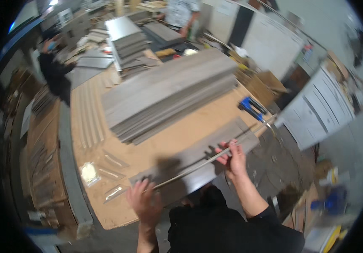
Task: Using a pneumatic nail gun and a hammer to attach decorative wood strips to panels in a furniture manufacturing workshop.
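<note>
Head view: a workbench seen from above, with the worker's two bare hands at lower centre.
Thin strip (190, 170): runs slantwise above the grey panel (219, 137), from lower centre to centre right.
Right hand (235, 159): thumb and fingers pinch the strip.
Left hand (145, 202): fingers spread at the strip's lower end; blur, so I cannot tell whether they grip.
Step in hand: by my judgement, the strip is being handled along the panel's length.
Next move: would seem to call for both ends kept in line with the panel.
Bench (143, 154): tan top; panel stack (169, 80) at centre, blue hand tool (252, 109) at centre right, cream-filled packet (89, 173) and short strips (114, 160) at lower left.
Room: cardboard box (266, 86) and white cabinet (316, 109) at right; a dark-clothed co-worker (53, 69) at upper left.
</note>
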`<state>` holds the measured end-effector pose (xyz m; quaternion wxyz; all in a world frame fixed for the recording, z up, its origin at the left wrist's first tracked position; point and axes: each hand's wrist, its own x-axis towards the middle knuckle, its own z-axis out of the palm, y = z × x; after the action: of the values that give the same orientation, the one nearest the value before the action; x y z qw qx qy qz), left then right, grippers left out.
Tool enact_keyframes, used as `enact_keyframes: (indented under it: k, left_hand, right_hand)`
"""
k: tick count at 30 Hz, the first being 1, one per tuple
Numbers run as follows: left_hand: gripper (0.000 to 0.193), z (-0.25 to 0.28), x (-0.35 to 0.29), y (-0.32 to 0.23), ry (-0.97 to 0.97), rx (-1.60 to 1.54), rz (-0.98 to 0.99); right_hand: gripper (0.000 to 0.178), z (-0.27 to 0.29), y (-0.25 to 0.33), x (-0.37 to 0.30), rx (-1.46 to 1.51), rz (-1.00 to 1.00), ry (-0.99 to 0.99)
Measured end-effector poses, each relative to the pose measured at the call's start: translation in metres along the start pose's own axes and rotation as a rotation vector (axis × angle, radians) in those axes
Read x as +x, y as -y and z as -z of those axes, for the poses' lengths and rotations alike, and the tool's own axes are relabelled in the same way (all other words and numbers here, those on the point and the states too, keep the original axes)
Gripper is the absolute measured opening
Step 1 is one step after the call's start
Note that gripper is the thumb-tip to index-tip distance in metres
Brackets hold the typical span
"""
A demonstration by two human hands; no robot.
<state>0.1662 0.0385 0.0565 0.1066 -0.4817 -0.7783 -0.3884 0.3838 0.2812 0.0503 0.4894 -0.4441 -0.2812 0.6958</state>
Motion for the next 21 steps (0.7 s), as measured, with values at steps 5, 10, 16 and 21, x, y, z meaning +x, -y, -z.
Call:
enact_keyframes:
  k: [5,10,16,21]
  left_hand:
    - [0.054,-0.087,0.011,-0.057,0.369,0.273,-0.640]
    - [0.053,-0.117,0.019,-0.043,0.448,0.168,-0.763]
    - [0.061,-0.106,0.002,-0.028,0.754,-0.051,-0.263]
    - [0.059,-0.107,-0.025,-0.038,0.854,-0.118,-0.107]
  right_hand:
    - [0.023,0.033,-0.058,-0.032,0.129,-0.185,-0.137]
    - [0.045,0.056,-0.088,-0.036,0.079,-0.311,-0.233]
    - [0.044,0.133,-0.071,0.005,-0.484,-0.088,-0.281]
    - [0.055,0.199,-0.020,0.061,-0.939,0.110,-0.364]
